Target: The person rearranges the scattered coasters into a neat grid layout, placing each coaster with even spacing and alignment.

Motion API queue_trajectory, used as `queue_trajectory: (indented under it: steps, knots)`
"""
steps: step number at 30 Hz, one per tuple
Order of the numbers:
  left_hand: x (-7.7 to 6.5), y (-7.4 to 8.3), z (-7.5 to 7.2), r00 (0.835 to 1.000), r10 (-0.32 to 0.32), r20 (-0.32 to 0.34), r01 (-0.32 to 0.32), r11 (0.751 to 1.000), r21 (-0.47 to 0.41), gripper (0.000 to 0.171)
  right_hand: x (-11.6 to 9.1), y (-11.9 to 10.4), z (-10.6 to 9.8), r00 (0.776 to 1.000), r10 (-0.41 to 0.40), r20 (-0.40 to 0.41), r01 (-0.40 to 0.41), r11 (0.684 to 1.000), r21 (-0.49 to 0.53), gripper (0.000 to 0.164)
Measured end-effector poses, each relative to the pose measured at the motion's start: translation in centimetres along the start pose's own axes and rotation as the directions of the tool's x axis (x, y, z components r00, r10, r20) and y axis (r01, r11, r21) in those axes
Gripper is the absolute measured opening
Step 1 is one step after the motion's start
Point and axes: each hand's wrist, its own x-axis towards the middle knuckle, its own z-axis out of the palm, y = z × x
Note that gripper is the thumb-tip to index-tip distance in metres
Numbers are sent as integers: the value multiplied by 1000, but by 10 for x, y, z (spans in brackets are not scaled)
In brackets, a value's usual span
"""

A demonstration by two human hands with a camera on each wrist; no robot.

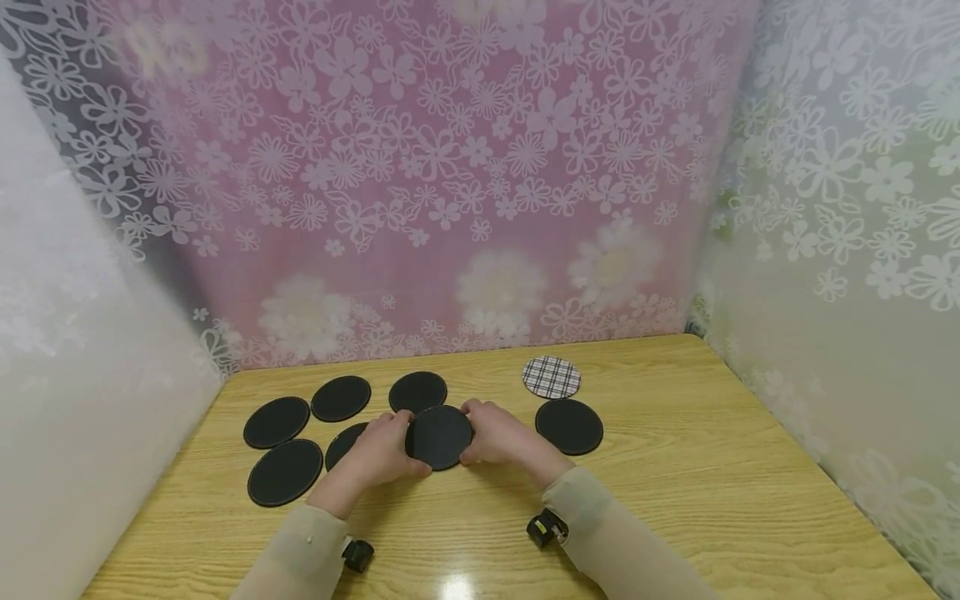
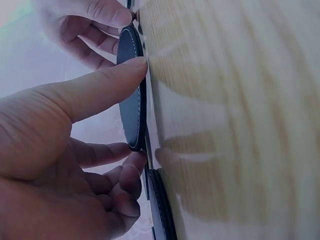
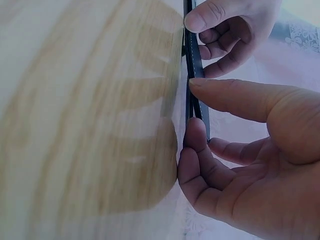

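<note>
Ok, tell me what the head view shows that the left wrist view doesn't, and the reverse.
Only the head view shows the plaid disc at the back and the beige sleeves.

Only the left wrist view shows the palm side of the left hand, and, plainly, pale stitching round the held black disc.

Both show the left hand and the right hand holding that disc, the wooden table, and at least one other black disc.
</note>
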Motion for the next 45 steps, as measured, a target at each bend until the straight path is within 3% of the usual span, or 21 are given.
queue_trajectory:
  steps: [10,17,32,45]
  knots:
    - [2,6,0,1000,8,-14,-8,999,-48,95,-4,4,-12,999,26,24,-28,998,52,78]
    - [9,22,-1,999,16,-49,-18,999,-41,95,-7,14,-23,999,32,13,-33,998,54,78]
    - [32,54,8,998,42,-50,-44,998,-34,96,-21,38,-53,998,70,-2,-70,992,106,80]
    - [46,76,19,998,57,-30,-59,997,-43,93,-26,60,-66,995,98,16,-99,986,133,76]
